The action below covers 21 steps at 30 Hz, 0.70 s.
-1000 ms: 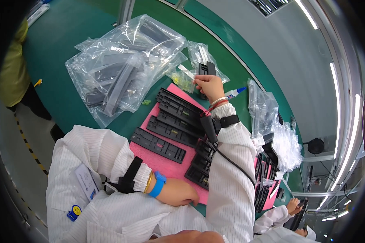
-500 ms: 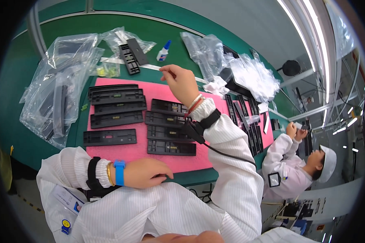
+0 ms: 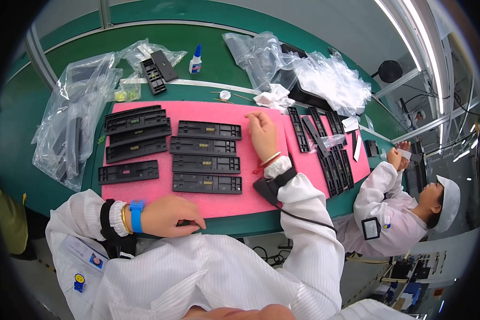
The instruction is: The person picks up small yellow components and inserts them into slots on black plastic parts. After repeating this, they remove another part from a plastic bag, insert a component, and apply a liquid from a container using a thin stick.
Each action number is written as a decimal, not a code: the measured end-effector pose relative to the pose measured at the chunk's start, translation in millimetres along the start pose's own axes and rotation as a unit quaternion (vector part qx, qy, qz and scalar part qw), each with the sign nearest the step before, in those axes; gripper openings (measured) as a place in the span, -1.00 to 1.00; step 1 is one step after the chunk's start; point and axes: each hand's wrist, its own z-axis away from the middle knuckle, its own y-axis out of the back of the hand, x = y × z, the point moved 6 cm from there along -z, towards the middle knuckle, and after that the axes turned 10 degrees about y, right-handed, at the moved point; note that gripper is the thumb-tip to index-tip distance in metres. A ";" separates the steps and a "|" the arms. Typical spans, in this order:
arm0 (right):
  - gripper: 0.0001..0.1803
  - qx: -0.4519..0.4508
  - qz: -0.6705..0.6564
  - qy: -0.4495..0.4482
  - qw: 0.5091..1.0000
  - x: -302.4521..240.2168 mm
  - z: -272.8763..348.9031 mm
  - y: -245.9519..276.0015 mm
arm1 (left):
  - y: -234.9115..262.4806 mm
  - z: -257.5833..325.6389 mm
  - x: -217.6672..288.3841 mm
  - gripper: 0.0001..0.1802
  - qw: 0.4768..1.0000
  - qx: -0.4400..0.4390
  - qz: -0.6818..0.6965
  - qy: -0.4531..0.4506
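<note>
My right hand (image 3: 263, 136) hovers over the right part of a pink foam mat (image 3: 208, 207), thumb and fingertips pinched together. Whatever may be between them is too small to make out. Beside it lies a column of several long black plastic trays (image 3: 204, 164), each with a small yellowish piece in its middle. My left hand (image 3: 170, 216) rests at the near edge of the mat, fingers loosely bent with a gap to the thumb; nothing shows in it. Farther left, more black trays (image 3: 136, 150) overlap in a stack, with a single tray (image 3: 128, 172) nearer me.
Beyond the mat stand a blue-capped glue bottle (image 3: 196, 60) and a small white cap (image 3: 225, 96). Clear plastic bags (image 3: 80, 112) lie at left; a crumpled white wipe (image 3: 274, 98) and a bag-filled black bin (image 3: 309, 98) at right. A co-worker (image 3: 397, 205) sits to the right.
My right hand has drawn back toward me and to the right, uncovering the white cap and the trays' right ends. My whole view has shifted slightly; my left hand stays near the mat's edge.
</note>
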 end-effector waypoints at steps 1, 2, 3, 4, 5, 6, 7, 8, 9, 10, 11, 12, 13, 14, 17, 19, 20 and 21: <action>-0.81 0.002 -0.002 -0.001 1.000 -0.6 0.9 -3.8 | -0.5 1.2 0.3 -0.81 1.000 -0.001 -0.005 0.002; -0.81 -0.004 0.003 0.004 1.000 -1.9 0.5 -7.3 | -0.5 0.8 1.0 -0.81 1.000 -0.004 -0.006 0.003; -0.80 -0.012 0.007 0.008 1.000 -3.7 0.5 -9.8 | 0.2 0.0 -0.2 -0.81 0.999 0.000 0.014 0.032; -0.79 -0.009 0.013 0.013 1.000 -5.4 -0.3 -9.7 | 0.3 -0.9 -1.4 -0.82 0.998 0.004 0.034 0.061; -0.79 -0.007 0.011 0.010 1.000 -5.8 1.6 -8.1 | -1.2 -1.6 0.5 -0.82 0.997 0.000 0.035 0.063; -0.79 -0.017 0.027 0.004 0.999 -8.3 4.3 -7.6 | -1.8 -2.4 -0.7 -0.82 0.995 0.000 0.051 0.088; -0.78 -0.027 0.043 -0.003 0.999 -10.7 6.5 -7.0 | -2.4 -4.2 -1.5 -0.82 0.991 -0.001 0.067 0.113; -0.76 -0.036 0.054 -0.009 0.998 -10.6 3.6 -7.1 | -1.6 -7.8 1.3 -0.82 0.991 -0.008 0.069 0.116; -0.76 -0.029 0.053 -0.017 0.998 -12.5 2.1 -6.2 | -0.3 -10.5 4.7 -0.83 0.988 -0.018 0.064 0.136; -0.76 -0.040 0.063 -0.008 0.997 -14.7 0.6 -8.2 | -1.2 -13.2 6.0 -0.83 0.985 -0.029 0.061 0.156; -0.76 -0.050 0.072 0.001 0.996 -17.0 1.5 -10.7 | -3.4 -14.6 8.2 -0.83 0.985 -0.042 0.064 0.157; -0.76 -0.041 0.076 -0.007 0.996 -17.0 2.5 -10.3 | -2.8 -16.9 8.1 -0.83 0.984 -0.043 0.051 0.164; -0.76 -0.039 0.079 0.003 0.996 -17.3 0.8 -10.8 | -0.4 -22.4 7.0 -0.82 0.984 -0.046 0.037 0.168; -0.76 -0.037 0.082 0.013 0.996 -18.5 0.0 -10.9 | -1.2 -25.8 8.3 -0.81 0.984 -0.058 0.022 0.168; -0.75 -0.034 0.099 0.014 0.994 -24.0 2.6 -7.2 | -3.4 -39.9 12.3 -0.81 0.977 -0.105 0.023 0.184; -0.74 0.001 0.113 0.051 0.992 -22.8 3.7 -6.3 | -7.6 -46.2 13.7 -0.81 0.981 -0.114 0.033 0.155; -0.74 0.007 0.127 0.060 0.990 -21.7 4.1 -5.9 | -7.6 -49.3 13.4 -0.81 0.979 -0.115 0.033 0.168; -0.75 0.008 0.129 0.076 0.989 -22.6 4.3 -6.1 | -7.2 -50.8 12.6 -0.81 0.977 -0.112 0.030 0.181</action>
